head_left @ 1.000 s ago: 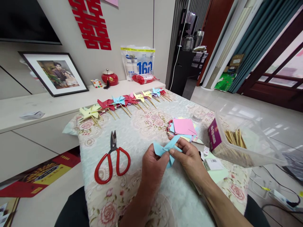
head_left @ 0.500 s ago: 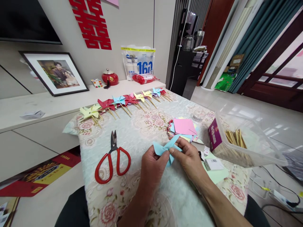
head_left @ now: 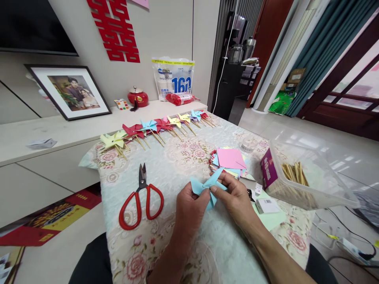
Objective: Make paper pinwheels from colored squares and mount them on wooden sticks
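Note:
A light blue paper pinwheel [head_left: 212, 181] is held between both hands above the table, its blades folded in toward the middle. My left hand [head_left: 192, 205] pinches it from the left, the thumb pressed near its centre. From the right, my right hand [head_left: 233, 195] grips it with thumb and fingers, the thumb also at the centre. Whether a pin sits under the thumbs is hidden. Red-handled scissors [head_left: 142, 199] lie to the left, blades slightly apart. Just beyond the hands is a stack of coloured paper squares [head_left: 231, 158], pink on top.
Finished pinwheels on sticks [head_left: 149, 125] line the table's far edge. At right stand a clear plastic bin [head_left: 296, 191] of wooden sticks, a small white box [head_left: 267, 205] and a round clear container [head_left: 248, 144]. A flowered cloth [head_left: 142, 252] covers the table.
Both hands keep their hold on the blue pinwheel, which has shifted very slightly left. Nothing else has visibly moved.

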A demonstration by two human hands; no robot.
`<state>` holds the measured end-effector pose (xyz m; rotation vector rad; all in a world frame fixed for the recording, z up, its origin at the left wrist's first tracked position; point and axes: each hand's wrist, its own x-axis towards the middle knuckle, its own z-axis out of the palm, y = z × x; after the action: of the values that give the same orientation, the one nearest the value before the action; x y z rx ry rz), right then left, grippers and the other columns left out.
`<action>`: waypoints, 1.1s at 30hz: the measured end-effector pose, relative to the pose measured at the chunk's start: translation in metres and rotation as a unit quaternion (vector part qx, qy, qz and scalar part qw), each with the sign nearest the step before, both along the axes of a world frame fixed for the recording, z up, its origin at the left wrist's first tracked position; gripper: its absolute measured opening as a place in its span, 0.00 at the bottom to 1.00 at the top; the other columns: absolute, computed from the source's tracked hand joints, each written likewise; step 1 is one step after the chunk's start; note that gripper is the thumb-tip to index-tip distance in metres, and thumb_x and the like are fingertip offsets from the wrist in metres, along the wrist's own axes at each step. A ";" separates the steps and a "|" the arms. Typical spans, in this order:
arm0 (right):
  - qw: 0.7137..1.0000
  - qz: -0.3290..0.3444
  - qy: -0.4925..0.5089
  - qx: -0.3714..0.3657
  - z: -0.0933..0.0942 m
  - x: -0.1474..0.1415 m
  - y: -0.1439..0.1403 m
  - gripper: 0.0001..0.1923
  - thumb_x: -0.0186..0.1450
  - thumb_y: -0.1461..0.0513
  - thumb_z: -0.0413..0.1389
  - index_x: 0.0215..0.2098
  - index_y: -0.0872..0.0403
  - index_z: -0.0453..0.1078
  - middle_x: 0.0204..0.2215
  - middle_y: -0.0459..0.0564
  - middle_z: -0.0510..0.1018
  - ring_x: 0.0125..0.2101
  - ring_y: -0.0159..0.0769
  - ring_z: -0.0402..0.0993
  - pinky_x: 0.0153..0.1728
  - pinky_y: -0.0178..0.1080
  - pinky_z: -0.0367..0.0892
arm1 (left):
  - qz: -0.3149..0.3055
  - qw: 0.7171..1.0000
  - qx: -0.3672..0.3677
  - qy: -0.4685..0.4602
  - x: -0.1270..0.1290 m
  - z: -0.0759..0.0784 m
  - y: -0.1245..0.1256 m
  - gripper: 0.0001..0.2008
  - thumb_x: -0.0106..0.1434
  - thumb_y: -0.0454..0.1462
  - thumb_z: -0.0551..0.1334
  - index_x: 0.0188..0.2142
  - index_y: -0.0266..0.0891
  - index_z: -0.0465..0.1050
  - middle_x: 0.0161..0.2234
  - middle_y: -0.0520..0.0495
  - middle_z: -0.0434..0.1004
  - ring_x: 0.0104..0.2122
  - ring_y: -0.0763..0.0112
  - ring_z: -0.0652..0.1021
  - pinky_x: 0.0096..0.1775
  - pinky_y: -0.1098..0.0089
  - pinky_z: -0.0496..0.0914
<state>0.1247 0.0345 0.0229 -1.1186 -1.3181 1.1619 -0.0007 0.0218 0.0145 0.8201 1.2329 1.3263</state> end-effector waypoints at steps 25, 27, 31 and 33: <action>0.996 0.029 0.087 -0.020 -0.007 0.003 0.003 0.14 0.58 0.59 0.65 0.42 0.52 0.74 0.31 0.46 0.80 0.33 0.38 0.76 0.38 0.39 0.68 | -0.057 0.984 -0.007 -0.169 -0.004 -0.001 0.005 0.17 0.50 0.39 0.72 0.40 0.33 0.80 0.34 0.43 0.84 0.34 0.62 0.80 0.40 0.67 0.71; 0.995 0.029 0.097 -0.020 -0.008 0.003 0.003 0.16 0.59 0.59 0.65 0.44 0.52 0.74 0.31 0.46 0.81 0.34 0.38 0.77 0.39 0.40 0.69 | -0.055 0.983 -0.003 -0.176 -0.003 -0.002 0.005 0.17 0.50 0.39 0.72 0.39 0.32 0.80 0.33 0.44 0.84 0.34 0.64 0.79 0.39 0.67 0.71; 0.995 0.026 0.095 -0.013 -0.009 0.001 0.003 0.17 0.58 0.57 0.66 0.44 0.52 0.75 0.32 0.48 0.82 0.34 0.39 0.78 0.40 0.41 0.70 | -0.043 0.984 -0.002 -0.172 -0.003 -0.002 0.005 0.17 0.49 0.38 0.72 0.39 0.33 0.79 0.33 0.44 0.83 0.33 0.64 0.79 0.38 0.67 0.71; 0.996 0.022 0.091 -0.011 -0.010 0.001 0.004 0.18 0.58 0.55 0.67 0.44 0.52 0.75 0.32 0.49 0.82 0.35 0.40 0.79 0.40 0.41 0.70 | -0.031 0.987 -0.024 -0.158 -0.003 -0.003 0.006 0.18 0.47 0.37 0.73 0.38 0.33 0.79 0.31 0.44 0.83 0.31 0.64 0.79 0.37 0.68 0.71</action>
<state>0.1253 0.0383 0.0128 -0.9783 -1.1973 1.2813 -0.0039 0.0281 0.0118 0.5826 0.9765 1.3129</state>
